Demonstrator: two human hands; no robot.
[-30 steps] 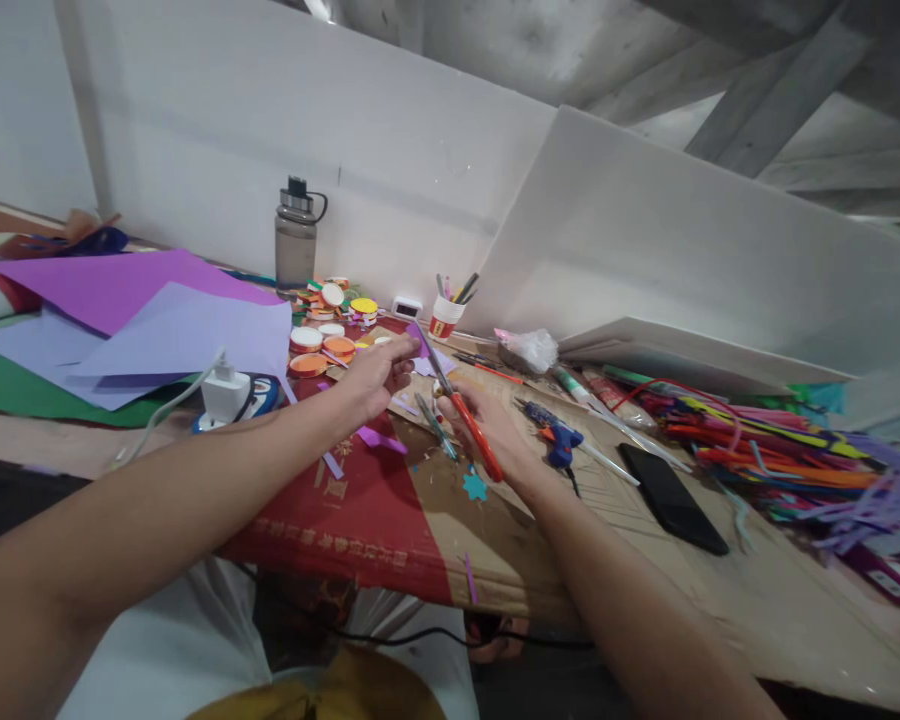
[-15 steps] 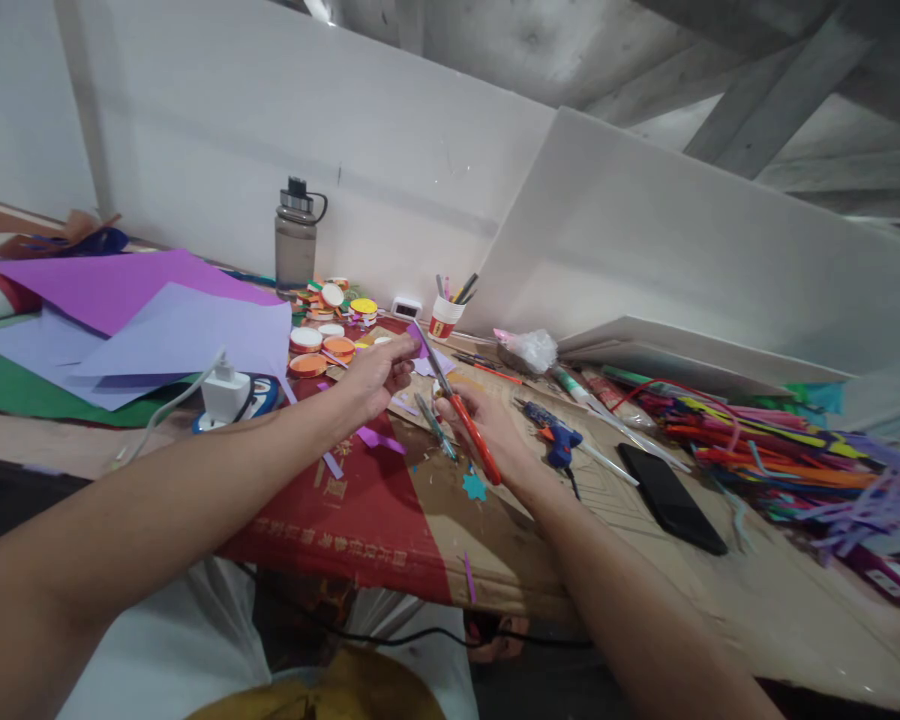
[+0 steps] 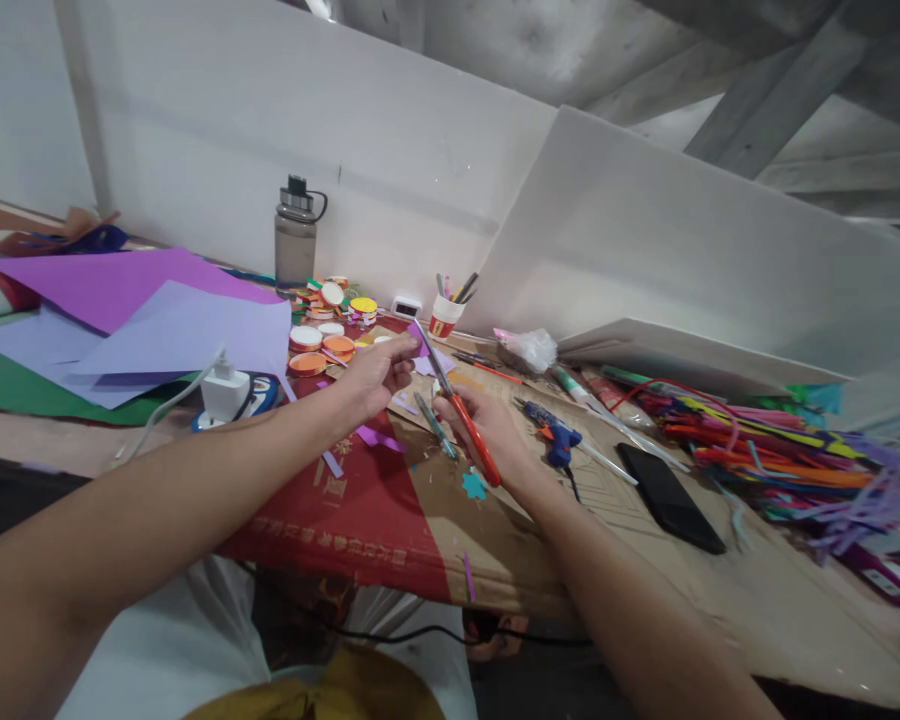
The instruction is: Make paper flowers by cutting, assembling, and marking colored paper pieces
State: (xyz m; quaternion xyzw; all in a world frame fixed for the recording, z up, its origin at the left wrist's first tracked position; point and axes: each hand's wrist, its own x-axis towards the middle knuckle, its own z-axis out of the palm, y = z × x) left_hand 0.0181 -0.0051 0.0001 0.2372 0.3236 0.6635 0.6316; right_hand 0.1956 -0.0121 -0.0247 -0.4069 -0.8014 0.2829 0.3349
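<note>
My right hand [image 3: 484, 425] is wrapped round a pair of scissors [image 3: 474, 437] with red handles, its blades pointing up and to the left. Between the fingers of my left hand [image 3: 381, 373] is a small piece of purple paper [image 3: 416, 338], right beside the blade tips. Whether the blades are touching the paper I cannot tell. Under my hands lie a craft knife [image 3: 436, 428], a teal paper flower [image 3: 474, 486] and purple paper scraps [image 3: 380, 439] on red and brown cardboard [image 3: 367, 545].
Large purple sheets [image 3: 187, 340], a white plug [image 3: 225, 388] and a water bottle [image 3: 295, 240] stand left. Round paper pieces [image 3: 307, 364] and a cup of pens [image 3: 445, 314] sit behind. A glue gun [image 3: 559, 440], phone [image 3: 671, 497] and colourful pipe cleaners [image 3: 780, 440] lie right.
</note>
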